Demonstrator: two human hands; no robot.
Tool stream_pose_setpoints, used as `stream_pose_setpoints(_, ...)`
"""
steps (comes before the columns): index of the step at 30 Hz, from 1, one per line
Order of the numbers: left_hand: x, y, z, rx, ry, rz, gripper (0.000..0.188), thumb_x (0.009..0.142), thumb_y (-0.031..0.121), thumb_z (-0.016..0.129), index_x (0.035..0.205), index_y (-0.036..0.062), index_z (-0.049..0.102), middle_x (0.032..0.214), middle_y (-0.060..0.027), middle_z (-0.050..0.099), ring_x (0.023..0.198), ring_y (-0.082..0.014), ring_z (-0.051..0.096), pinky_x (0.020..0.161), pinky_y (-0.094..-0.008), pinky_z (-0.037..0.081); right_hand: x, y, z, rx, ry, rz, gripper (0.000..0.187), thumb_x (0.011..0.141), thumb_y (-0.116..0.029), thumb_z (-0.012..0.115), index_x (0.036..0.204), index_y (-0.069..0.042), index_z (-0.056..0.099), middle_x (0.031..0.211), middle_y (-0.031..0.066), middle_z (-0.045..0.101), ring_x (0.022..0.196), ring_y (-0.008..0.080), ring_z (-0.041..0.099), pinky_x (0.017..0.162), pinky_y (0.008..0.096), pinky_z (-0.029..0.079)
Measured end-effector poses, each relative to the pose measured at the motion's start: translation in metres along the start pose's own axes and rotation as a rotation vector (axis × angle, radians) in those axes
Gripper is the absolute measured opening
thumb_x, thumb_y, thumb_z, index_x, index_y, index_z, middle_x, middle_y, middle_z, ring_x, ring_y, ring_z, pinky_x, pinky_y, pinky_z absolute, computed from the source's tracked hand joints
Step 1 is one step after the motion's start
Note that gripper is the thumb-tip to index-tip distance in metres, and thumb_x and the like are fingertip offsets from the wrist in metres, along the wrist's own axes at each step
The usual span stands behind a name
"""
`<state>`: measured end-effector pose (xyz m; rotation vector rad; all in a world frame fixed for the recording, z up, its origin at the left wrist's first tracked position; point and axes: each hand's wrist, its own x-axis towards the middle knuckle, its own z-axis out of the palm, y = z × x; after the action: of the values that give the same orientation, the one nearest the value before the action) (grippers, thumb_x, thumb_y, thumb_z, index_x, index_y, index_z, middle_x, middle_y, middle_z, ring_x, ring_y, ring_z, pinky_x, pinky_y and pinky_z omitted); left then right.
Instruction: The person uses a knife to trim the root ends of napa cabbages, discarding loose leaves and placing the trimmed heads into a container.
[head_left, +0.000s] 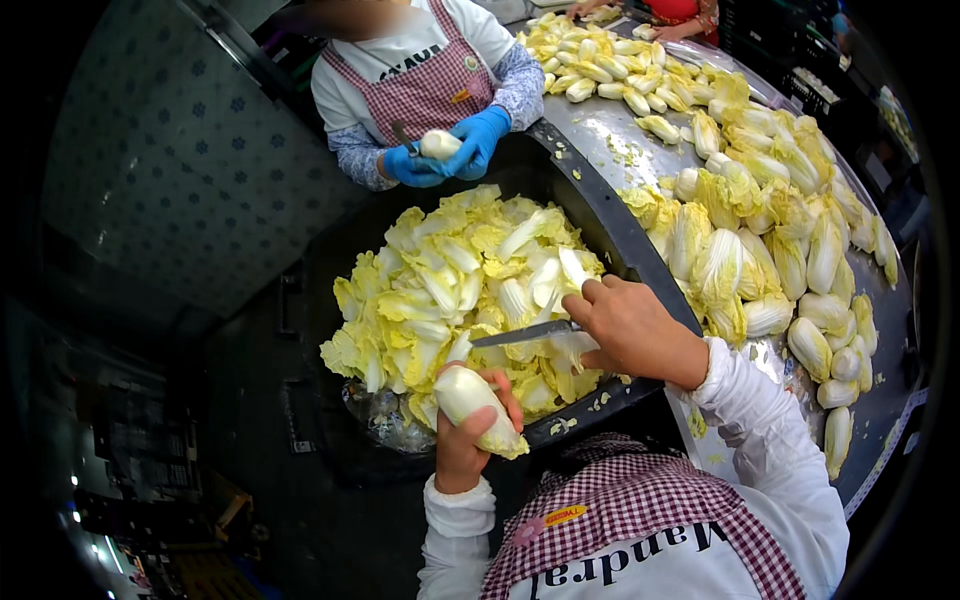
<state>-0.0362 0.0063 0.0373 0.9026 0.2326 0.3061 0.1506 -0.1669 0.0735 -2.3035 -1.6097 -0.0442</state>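
My left hand (462,448) is wrapped round a trimmed napa cabbage (474,405), pale white with a yellow leafy end pointing down to the right. My right hand (630,328) grips a knife (522,333), its blade pointing left above the cabbage and apart from it; its handle is mostly hidden in the fingers. A piece of white leaf (572,268) shows just beyond the right fingers. Below both hands, a heap of loose yellow-white cabbage leaves (440,270) fills a large black bin (655,290).
Many whole cabbages (720,265) lie on a metal table (600,130) to the right. Across the bin, a co-worker's blue-gloved hands (475,140) hold a cabbage (440,145) and a knife. Another person in red (685,15) stands at the far end. A patterned wall panel (190,150) is at left.
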Motion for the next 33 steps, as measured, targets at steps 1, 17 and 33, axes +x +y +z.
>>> stream_pose_setpoints(1,0.004,-0.002,0.003,-0.141,-0.024,0.038,0.049,0.074,0.019,0.070,0.117,0.0114,0.047,0.109,-0.0105,0.054,0.094,-0.0243,0.058,0.074,-0.0400,0.051,0.001,0.002,-0.002,0.008,-0.003,-0.006,0.047,0.063,-0.024,0.082,0.097,-0.004,0.056,0.080,0.0102,0.059,0.081,0.0294,0.061,0.066,0.0391,0.049)
stream_pose_setpoints(17,0.026,-0.016,0.004,-0.489,0.094,0.175,0.053,0.093,0.038,0.050,0.131,0.0007,0.045,0.117,-0.0153,0.057,0.107,-0.0302,0.055,0.095,-0.0454,0.044,0.000,-0.052,0.031,1.119,0.100,0.123,0.050,0.077,-0.032,0.078,0.112,0.000,0.060,0.083,0.0150,0.067,0.072,0.0214,0.066,0.066,0.0321,0.051)
stream_pose_setpoints(33,0.037,-0.011,-0.005,-0.326,-0.161,0.188,0.061,0.087,0.025,0.068,0.139,0.0178,0.036,0.132,-0.0146,0.044,0.122,-0.0306,0.047,0.102,-0.0475,0.041,-0.010,-0.053,0.025,1.801,0.022,0.472,0.032,0.085,-0.016,0.071,0.111,-0.002,0.059,0.069,0.0025,0.059,0.043,0.0058,0.047,0.038,0.0198,0.033)
